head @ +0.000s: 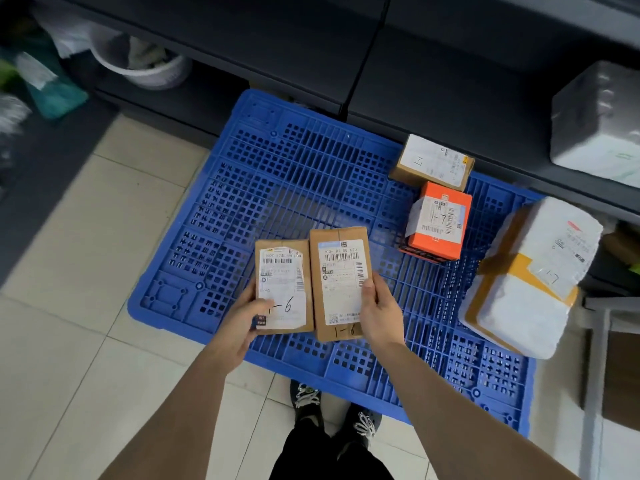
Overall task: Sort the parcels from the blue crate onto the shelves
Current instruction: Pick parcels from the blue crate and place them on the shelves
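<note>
Short parcel point(282, 285) is gripped by the fingers of the left hand point(239, 327), tall parcel point(341, 282) by the right hand point(379, 310); both touch, above the blue crate point(294, 174), long axes pointing to the shelves point(294, 46) ahead

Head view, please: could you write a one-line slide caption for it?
Left hand grips the smaller 1-6 parcel, right hand the taller one, above a blue pallet.

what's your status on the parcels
Both full: left grip on shorter brown cardboard box, right grip on taller brown cardboard box, both marked 1-6. On blue plastic pallet: orange box, small brown box, white wrapped bundle. Nothing in the way.
</note>
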`<state>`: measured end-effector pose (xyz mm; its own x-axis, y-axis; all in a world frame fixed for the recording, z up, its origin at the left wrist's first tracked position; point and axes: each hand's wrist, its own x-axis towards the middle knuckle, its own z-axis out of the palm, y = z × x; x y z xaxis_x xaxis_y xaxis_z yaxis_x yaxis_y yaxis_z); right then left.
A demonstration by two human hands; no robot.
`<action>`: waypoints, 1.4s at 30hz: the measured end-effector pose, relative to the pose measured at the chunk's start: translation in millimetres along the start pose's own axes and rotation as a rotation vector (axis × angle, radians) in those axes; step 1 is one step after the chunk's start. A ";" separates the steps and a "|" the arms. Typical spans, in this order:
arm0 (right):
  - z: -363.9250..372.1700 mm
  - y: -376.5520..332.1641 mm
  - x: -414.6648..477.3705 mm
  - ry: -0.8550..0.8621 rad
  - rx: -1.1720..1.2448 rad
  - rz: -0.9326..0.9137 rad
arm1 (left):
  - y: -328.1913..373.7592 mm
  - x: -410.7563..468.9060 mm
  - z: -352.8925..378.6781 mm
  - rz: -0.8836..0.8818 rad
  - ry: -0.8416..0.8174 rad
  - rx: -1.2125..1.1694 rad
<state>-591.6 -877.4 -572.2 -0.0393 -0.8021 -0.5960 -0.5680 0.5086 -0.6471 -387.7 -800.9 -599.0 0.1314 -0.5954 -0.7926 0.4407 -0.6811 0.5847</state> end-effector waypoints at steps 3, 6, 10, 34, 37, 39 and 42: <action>1.5 -1.8 0.8 0.017 0.001 0.031 | 0.1 -7.0 8.2 0.017 0.020 -0.035; 1.6 -1.5 -4.3 -0.002 0.053 0.054 | -6.7 -17.4 8.8 0.024 0.039 -0.048; -2.5 -5.4 -23.0 -0.032 0.169 -0.001 | -13.3 -45.5 7.7 0.079 0.108 -0.095; 71.5 -182.0 -314.8 -0.665 0.390 -0.692 | 13.4 -402.4 -104.9 0.742 0.898 0.014; 117.4 -214.5 -358.0 -0.738 0.366 -0.785 | 18.6 -445.6 -157.3 0.769 0.979 0.068; 153.3 -237.4 -387.5 -0.770 0.364 -0.815 | 24.2 -473.8 -195.5 0.781 1.023 0.101; 209.1 -270.3 -432.9 -0.842 0.371 -0.836 | 34.6 -511.8 -255.9 0.795 1.077 0.103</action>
<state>-249.1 -602.2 -238.8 0.8397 -0.5421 0.0329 0.1071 0.1058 -0.9886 -212.4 -410.6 -217.3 0.9682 -0.2446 0.0531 -0.1431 -0.3669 0.9192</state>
